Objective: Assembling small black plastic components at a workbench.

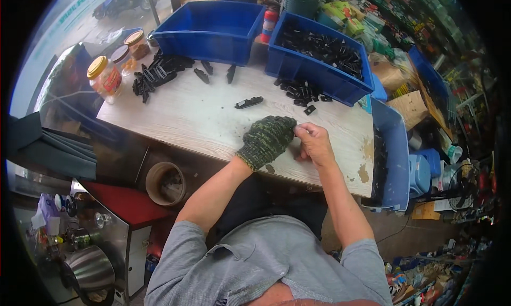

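My left hand (pixel 267 140), in a dark green and black knit glove, is closed over the near part of the table. Whatever it grips, if anything, is hidden by the glove. My bare right hand (pixel 315 142) meets its fingertips, thumb and forefinger pinched together at something too small to make out. Just beyond them lies one long black plastic part (pixel 249 102) with a shiny strip. Past my right hand, a loose pile of small black pieces (pixel 303 91) sits against a blue bin. At the far left of the table, long black parts (pixel 159 71) are heaped.
The light wood-look table (pixel 197 122) carries a blue bin (pixel 205 50) and another blue bin (pixel 340 87) full of black pieces. Lidded jars (pixel 106 79) line its left edge. A blue tub (pixel 391 151) stands at the right, a round bucket (pixel 166 184) below the front edge.
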A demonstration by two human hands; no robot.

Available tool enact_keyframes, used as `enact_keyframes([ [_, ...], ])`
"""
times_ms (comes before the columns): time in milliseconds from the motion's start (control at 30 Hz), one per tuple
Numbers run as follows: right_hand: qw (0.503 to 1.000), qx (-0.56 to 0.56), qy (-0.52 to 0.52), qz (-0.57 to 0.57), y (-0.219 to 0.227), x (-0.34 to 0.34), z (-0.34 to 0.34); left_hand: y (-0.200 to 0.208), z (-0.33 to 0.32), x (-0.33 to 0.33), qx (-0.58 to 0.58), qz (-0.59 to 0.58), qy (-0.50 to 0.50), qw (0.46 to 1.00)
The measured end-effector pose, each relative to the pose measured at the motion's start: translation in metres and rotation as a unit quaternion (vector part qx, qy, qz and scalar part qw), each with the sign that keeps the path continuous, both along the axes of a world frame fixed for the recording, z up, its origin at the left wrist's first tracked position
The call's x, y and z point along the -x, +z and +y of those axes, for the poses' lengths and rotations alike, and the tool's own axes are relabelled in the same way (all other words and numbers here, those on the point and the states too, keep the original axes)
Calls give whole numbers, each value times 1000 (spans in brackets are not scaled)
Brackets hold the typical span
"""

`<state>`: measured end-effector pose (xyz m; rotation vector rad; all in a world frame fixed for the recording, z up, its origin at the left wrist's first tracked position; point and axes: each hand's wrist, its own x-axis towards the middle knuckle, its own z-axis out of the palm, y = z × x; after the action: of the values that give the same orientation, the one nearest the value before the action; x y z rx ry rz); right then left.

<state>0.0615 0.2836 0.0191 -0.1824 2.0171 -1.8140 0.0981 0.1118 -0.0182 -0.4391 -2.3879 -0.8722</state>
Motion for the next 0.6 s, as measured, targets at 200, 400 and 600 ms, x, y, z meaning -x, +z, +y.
enact_keyframes([
  [200, 999, -9, -31, 14, -4, -11, -4, 12, 4, -8, 45, -77, 21, 996],
  [400, 998, 1, -56, 42, -3, -14, -17, 14, -2, -8, 54, -87, 46, 994],
  [600, 990, 111, -77, 40, -14, -21, -15, 25, -50, 2, 85, 115, 217, 966],
])
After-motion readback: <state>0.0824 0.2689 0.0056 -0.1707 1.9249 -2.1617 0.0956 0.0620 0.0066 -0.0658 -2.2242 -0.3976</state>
